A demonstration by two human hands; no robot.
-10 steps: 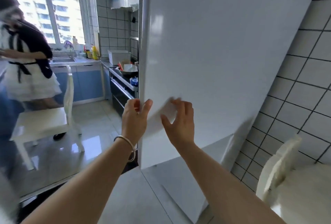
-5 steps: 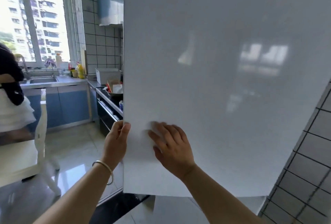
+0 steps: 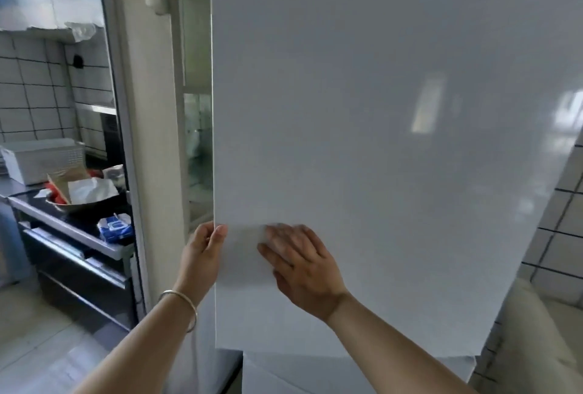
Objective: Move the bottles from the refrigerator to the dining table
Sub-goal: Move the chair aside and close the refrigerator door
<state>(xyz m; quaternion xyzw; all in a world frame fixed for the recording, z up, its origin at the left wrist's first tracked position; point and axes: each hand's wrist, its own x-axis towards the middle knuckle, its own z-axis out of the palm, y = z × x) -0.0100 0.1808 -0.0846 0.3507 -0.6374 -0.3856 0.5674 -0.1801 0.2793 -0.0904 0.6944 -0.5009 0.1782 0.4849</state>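
Note:
The white refrigerator door (image 3: pixel 378 109) fills most of the view and stands slightly ajar. My left hand (image 3: pixel 203 255), with a metal bangle on the wrist, grips the door's left edge, fingers curled behind it. My right hand (image 3: pixel 299 264) lies flat on the door's front face with fingers spread, just right of that edge. Through the narrow gap (image 3: pixel 198 147) I see part of the pale interior and a shelf. No bottles are visible.
The fridge's side wall (image 3: pixel 148 141) stands left of the gap. Beyond it a steel counter (image 3: pixel 72 226) holds a pan with boxes and wrappers, a blue packet (image 3: pixel 115 228) and a white box (image 3: pixel 41 157). Tiled wall at right.
The door has swung open a little, exposing a gap at its left edge. The view has moved closer and turned right; the person and chair at left are out of frame.

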